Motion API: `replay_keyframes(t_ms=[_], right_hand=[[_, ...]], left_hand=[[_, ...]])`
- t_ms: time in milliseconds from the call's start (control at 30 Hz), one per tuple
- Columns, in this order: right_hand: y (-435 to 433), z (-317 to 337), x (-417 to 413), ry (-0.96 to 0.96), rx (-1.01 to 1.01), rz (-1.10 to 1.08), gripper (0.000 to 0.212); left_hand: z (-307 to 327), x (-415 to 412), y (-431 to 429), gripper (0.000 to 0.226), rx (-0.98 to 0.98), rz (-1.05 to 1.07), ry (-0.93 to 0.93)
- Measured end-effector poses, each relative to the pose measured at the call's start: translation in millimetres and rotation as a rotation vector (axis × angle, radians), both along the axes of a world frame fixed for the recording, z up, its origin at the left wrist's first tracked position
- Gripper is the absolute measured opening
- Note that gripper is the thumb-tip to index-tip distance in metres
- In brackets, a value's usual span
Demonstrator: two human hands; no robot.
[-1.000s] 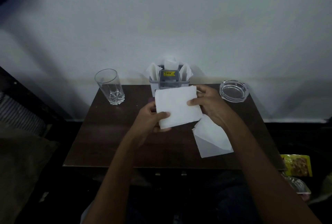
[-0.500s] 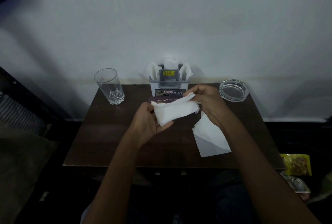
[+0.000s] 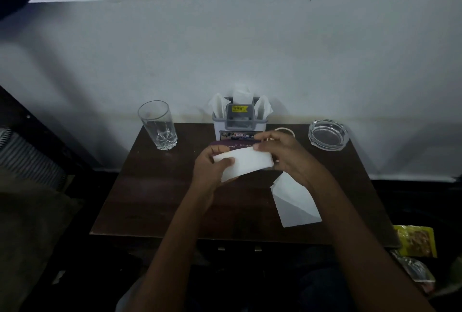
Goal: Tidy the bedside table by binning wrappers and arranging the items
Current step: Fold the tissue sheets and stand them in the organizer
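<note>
Above the middle of the dark wooden bedside table (image 3: 155,201) I hold a white paper napkin (image 3: 246,163) folded into a narrow strip. My left hand (image 3: 212,166) pinches its left end with thumb on top. My right hand (image 3: 282,153) pinches its upper right edge. A second white napkin (image 3: 295,203) lies flat on the table under my right wrist. Behind my hands stands a grey holder (image 3: 238,121) with several white napkins upright in it, and a dark purple card or booklet (image 3: 232,145) lies in front of it, mostly hidden.
A tall clear glass (image 3: 157,124) stands at the back left and a glass ashtray (image 3: 328,133) at the back right. A pale ring (image 3: 287,130) lies near the holder. Snack wrappers (image 3: 417,240) lie on the floor to the right. A white wall backs the table.
The napkin was a flat open square, then bent in half, and is now folded into a narrow strip between both hands. Both hands stayed above the table's middle.
</note>
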State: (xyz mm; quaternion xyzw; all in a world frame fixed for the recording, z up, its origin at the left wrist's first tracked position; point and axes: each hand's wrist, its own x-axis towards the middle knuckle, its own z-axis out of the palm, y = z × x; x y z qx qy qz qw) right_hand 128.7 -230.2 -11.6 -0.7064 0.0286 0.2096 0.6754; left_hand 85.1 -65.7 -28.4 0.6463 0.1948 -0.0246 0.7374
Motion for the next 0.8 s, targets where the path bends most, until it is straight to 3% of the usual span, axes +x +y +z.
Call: replay_keyframes(t_ms=[133, 267, 367, 433, 533, 633, 800], right_hand=[[3, 0, -3, -0.046, -0.114, -0.053, 0.025], [4, 1, -1, -0.177, -0.216, -0.165, 0.021], [8, 17, 18, -0.420, -0.339, -0.296, 0.026], [17, 37, 38, -0.656, -0.525, -0.313, 0.025], [37, 63, 71, -0.877, -0.781, -0.272, 0.024], [52, 65, 97, -1.011, -1.057, -0.084, 0.026], [66, 37, 113, -1.046, -1.333, 0.198, 0.029]], left_hand=[[-5, 0, 5, 0.025, 0.223, 0.026, -0.101], [-4, 1, 10, 0.018, 0.100, 0.109, -0.095], [-3, 1, 15, 0.011, 0.003, 0.214, -0.104], [-2, 1, 17, 0.011, -0.023, 0.241, -0.087], [0, 0, 19, 0.012, -0.070, 0.232, -0.068], [1, 0, 19, 0.011, -0.106, 0.211, -0.051], [2, 1, 18, 0.011, -0.117, 0.193, -0.019]])
